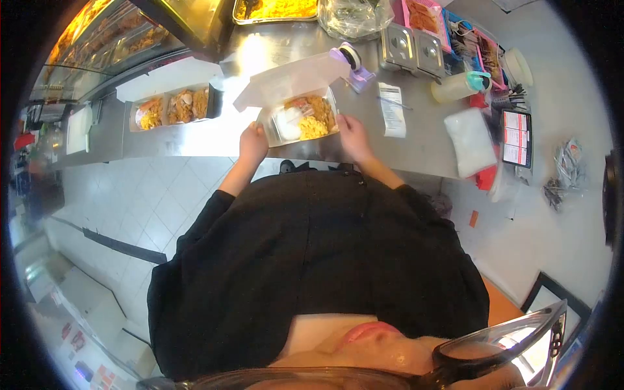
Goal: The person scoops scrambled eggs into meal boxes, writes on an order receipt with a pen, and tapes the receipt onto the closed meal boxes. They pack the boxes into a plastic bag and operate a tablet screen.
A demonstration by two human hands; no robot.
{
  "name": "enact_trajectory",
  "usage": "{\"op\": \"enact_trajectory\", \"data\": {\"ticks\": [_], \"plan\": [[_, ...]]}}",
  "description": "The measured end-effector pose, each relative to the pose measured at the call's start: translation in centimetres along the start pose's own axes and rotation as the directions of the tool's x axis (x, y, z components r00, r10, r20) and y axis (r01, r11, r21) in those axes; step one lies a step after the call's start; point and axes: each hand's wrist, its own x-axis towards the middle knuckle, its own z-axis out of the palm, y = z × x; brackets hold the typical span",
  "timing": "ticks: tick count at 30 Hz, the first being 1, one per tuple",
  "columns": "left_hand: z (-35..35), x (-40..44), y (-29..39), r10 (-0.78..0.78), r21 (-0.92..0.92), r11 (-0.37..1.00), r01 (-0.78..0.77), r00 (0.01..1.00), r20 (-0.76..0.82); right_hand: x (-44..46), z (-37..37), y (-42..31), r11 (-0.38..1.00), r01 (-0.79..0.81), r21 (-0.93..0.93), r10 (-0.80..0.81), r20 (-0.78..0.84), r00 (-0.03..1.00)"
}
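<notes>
Glasses (364,377) closest; left hand (254,140) and right hand (353,138) hold boxed (269,132) food, perhaps chicken (323,109).

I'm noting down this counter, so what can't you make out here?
Head view:
- Takeaway box in hand, underside: hidden by the box itself.
- Receipt, print: too small.
- Tablet, text: too small.
- Yellow food tray, far side: cut off by the top edge.

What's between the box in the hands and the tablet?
In the head view, going from the box to the tablet: the right hand at the box's edge, then a paper slip, then a white packet.
</notes>
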Motion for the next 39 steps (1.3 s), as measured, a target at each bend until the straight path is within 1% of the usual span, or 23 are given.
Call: {"op": "enact_trajectory", "data": {"ticks": [3,6,7,9,10,11,12,14,16,18,21,22,24,26,27,29,30,31,32,33,35,37,39], "plan": [[0.7,0.1,-0.5,-0.078,-0.02,0.997,0.08,0.992,0.099,0.1,-1.4,0.8,0.997,-0.033,-0.077,0.04,0.089,0.995],[-1.2,-0.2,0.8,-0.141,-0.271,0.944,0.191,0.97,0.196,-0.7,-1.8,1.4,0.99,-0.13,0.051,0.125,0.098,0.987],[-2.3,0.2,0.9,-0.104,-0.229,0.959,0.167,0.959,0.264,-0.9,-1.8,1.5,0.997,-0.041,0.069,0.036,0.072,0.997],[-3.7,0.7,1.3,-0.111,-0.058,0.991,0.122,0.98,0.165,-1.1,-1.6,1.6,0.986,0.136,0.101,-0.137,0.01,0.99],[-4.2,1.2,1.3,-0.106,0.032,0.994,0.103,0.987,0.119,-0.9,-1.4,1.4,0.992,0.093,0.087,-0.094,0.017,0.995],[-4.7,2.0,1.6,0.038,0.172,0.984,-0.041,0.999,0.026,-0.3,-1.2,1.4,0.996,0.049,0.072,-0.051,0.02,0.998],[-4.8,2.5,2.0,0.072,0.218,0.975,-0.041,0.988,-0.136,0.2,-1.0,1.3,0.998,0.005,0.055,-0.006,0.023,1.0],[-6.2,4.3,4.1,0.422,0.381,0.887,-0.261,0.792,-0.44,1.7,-1.2,0.4,0.99,-0.141,0.014,0.138,0.128,0.982],[-8.5,4.6,6.9,0.337,0.032,0.94,-0.34,0.909,-0.247,2.9,-1.1,-0.1,0.946,-0.319,0.056,0.3,0.218,0.928],[-9.8,4.2,9.2,0.355,-0.151,0.92,-0.36,0.933,-0.062,3.9,-0.9,-0.1,0.832,-0.525,0.179,0.457,0.316,0.832],[-10.2,1.8,11.1,0.498,-0.136,0.865,-0.482,0.857,0.132,3.8,0.0,2.2,0.981,-0.148,0.124,0.157,-0.062,0.986],[-9.9,0.3,11.7,0.486,-0.086,0.874,-0.478,0.856,0.176,3.7,-0.5,1.4,0.998,0.042,0.056,-0.03,-0.2,0.979],[-7.4,-1.6,10.0,0.321,-0.038,0.942,-0.335,0.859,0.398,3.4,-2.2,-1.7,0.915,0.372,-0.156,-0.402,-0.408,0.82],[-4.3,-3.1,7.4,0.506,-0.102,0.858,-0.504,0.794,0.337,3.7,-1.9,-2.8,0.877,0.353,-0.327,-0.401,-0.093,0.911],[-2.8,-3.7,6.1,0.533,0.034,0.837,-0.547,0.827,0.177,4.2,-1.4,-3.1,0.84,0.358,-0.407,-0.366,0.062,0.929],[0.9,-1.7,1.2,0.289,0.177,0.95,-0.258,0.941,-0.178,4.8,0.0,-3.6,0.876,0.156,-0.456,-0.077,0.188,0.979],[2.0,-0.9,-0.2,0.156,0.197,0.976,-0.089,0.92,-0.36,5.5,1.0,-2.8,0.893,0.127,-0.432,-0.03,0.224,0.974],[1.0,-1.1,1.1,0.012,-0.046,0.999,-0.02,0.988,-0.153,6.4,2.1,-1.4,0.907,0.101,-0.409,0.012,0.265,0.964],[-0.2,-1.6,2.4,-0.088,-0.26,0.96,0.109,0.992,0.091,6.8,2.4,-0.9,0.92,0.077,-0.385,0.051,0.311,0.949],[0.0,-1.1,1.8,-0.05,-0.2,0.978,0.063,0.996,0.072,7.2,2.4,-0.4,0.951,-0.01,-0.31,0.116,0.327,0.938],[-0.3,0.2,0.7,-0.134,-0.43,0.87,0.241,0.955,0.264,7.4,2.2,-0.3,0.97,-0.189,-0.152,0.234,0.378,0.896],[-1.3,0.5,1.5,-0.19,-0.592,0.671,0.446,0.875,0.444,8.1,1.8,-0.9,0.939,-0.344,-0.034,0.324,0.43,0.843],[-1.8,1.4,0.8,-0.186,-0.59,0.65,0.479,0.853,0.488,7.8,0.8,-1.8,0.852,-0.513,0.103,0.402,0.498,0.768]]}}
